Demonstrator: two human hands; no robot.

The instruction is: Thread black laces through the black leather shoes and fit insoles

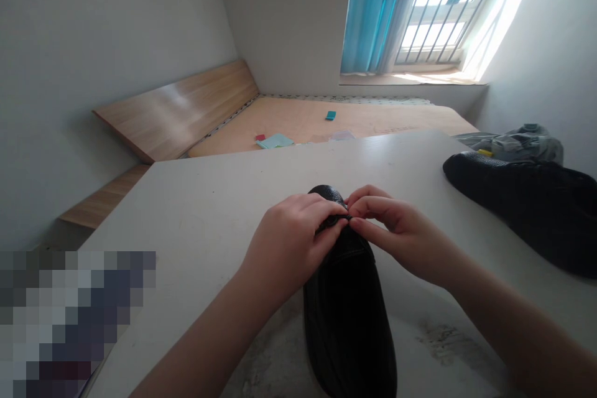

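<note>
A black leather shoe (352, 317) rests on the white tabletop (224, 193), toe pointing away from me and its opening towards me. Over its lacing area, my left hand (298, 230) is closed, thumb and fingers pinching the black edge of the shoe's upper. From the other side my right hand (392, 221) meets it, with thumb and fingertips pinched together at the same spot. A small dark bit shows between the fingertips of the two hands, too small to make out. The left hand partly covers the shoe's toe and side.
Another black shoe (527, 205) lies at the table's right, beside a crumpled clear plastic bag (527, 143). Beyond the table's far edge is a bed board (387, 118) with small papers (275, 141) and a wooden headboard (186, 112). The lower left corner is blurred out.
</note>
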